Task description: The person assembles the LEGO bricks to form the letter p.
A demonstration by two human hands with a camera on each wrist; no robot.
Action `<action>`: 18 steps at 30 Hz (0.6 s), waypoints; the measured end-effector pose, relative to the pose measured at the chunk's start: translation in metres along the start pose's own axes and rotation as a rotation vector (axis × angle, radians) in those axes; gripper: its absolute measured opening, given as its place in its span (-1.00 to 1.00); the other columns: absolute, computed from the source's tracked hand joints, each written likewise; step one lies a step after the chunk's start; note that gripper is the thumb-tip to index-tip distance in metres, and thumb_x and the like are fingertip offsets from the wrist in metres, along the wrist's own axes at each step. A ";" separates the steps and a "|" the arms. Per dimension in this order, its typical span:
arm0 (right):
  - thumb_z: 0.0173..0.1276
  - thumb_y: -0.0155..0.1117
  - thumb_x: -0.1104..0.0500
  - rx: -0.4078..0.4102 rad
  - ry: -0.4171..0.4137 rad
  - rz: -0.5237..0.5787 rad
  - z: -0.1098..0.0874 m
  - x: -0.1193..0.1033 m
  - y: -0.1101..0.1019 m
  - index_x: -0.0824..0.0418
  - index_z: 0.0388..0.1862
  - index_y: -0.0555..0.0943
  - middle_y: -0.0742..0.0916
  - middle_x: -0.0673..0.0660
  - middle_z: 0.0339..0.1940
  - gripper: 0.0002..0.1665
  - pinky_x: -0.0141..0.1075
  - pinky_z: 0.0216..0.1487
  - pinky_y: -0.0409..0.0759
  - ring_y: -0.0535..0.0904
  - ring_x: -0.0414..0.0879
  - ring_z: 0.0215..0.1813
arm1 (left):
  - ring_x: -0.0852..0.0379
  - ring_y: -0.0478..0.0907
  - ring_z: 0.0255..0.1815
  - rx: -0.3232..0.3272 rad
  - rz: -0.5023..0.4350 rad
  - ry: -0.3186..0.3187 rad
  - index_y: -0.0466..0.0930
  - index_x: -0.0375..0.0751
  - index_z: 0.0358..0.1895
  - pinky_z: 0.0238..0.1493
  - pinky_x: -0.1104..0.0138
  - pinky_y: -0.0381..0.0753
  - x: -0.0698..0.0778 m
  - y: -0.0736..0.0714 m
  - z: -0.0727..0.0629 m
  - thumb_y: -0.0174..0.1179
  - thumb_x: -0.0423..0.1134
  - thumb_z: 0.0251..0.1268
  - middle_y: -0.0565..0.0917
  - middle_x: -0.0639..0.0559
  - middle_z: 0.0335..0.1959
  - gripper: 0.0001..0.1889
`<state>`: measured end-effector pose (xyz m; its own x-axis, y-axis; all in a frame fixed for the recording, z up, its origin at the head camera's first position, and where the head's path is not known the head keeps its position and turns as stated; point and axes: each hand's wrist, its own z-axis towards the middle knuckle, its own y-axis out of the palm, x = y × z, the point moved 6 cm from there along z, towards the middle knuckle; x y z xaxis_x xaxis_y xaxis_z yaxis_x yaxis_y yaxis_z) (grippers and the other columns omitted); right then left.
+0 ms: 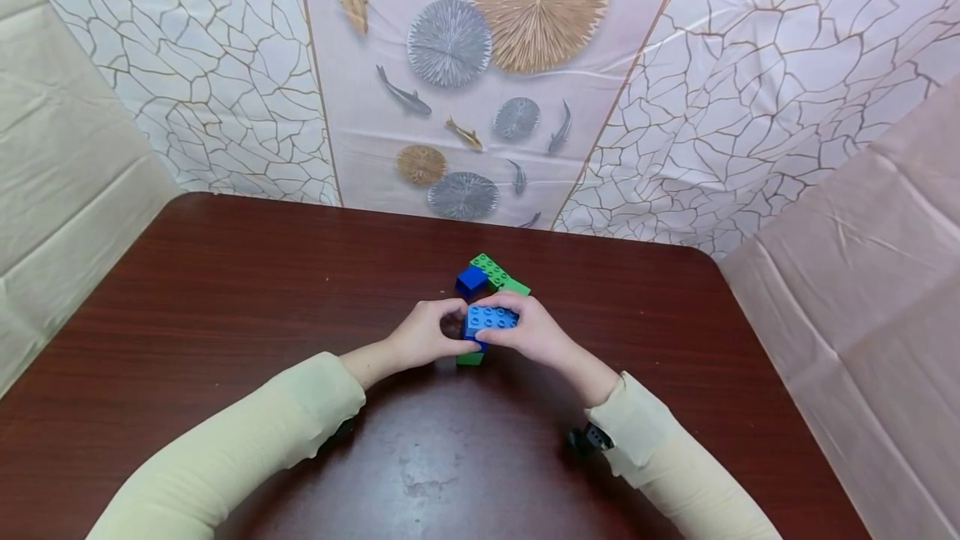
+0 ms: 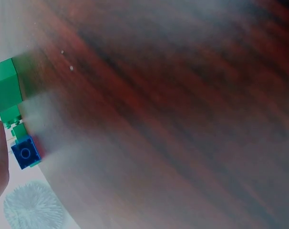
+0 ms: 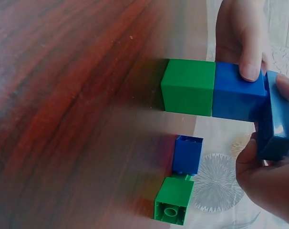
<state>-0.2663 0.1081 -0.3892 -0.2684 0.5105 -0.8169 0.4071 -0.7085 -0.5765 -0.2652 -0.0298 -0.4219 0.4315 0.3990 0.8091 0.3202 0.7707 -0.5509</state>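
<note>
Pinching 1 light-blue brick [image 1: 489, 318], right grip [image 1: 534, 330] faces left grip [image 1: 423, 335], which clasps 1 dark-blue brick [image 3: 234, 98].

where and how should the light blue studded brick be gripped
Probably best with the light blue brick's long near and far sides pinched between thumb and fingers, coming from the right: that end overhangs the dark blue block, leaving room, while the left hand takes up the left. The right hand holds it so.
</note>
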 end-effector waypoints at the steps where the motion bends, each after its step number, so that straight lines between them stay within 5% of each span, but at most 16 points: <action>1: 0.18 0.37 0.15 -0.003 -0.003 -0.009 0.001 0.000 0.000 0.20 0.05 0.59 0.61 0.20 0.04 -0.57 -0.29 -0.04 0.52 0.46 0.01 0.01 | 0.21 0.53 -0.24 0.000 -0.001 -0.004 0.51 -0.11 -0.28 -0.14 0.42 0.55 0.000 0.000 0.000 0.41 -0.16 0.00 0.66 0.05 -0.27 -0.72; 18: 0.13 0.41 0.13 -0.015 -0.060 -0.108 0.002 -0.002 -0.001 0.21 0.04 0.61 0.69 0.16 -0.04 -0.54 -0.27 -0.06 0.59 0.48 -0.02 0.01 | 0.22 0.53 -0.22 -0.007 0.002 -0.003 0.54 -0.09 -0.27 -0.10 0.41 0.55 -0.002 0.000 0.002 0.40 -0.15 0.01 0.66 0.07 -0.27 -0.74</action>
<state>-0.2677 0.1072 -0.3869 -0.3629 0.5529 -0.7501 0.3863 -0.6433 -0.6610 -0.2677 -0.0301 -0.4230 0.4300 0.4018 0.8085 0.3253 0.7664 -0.5539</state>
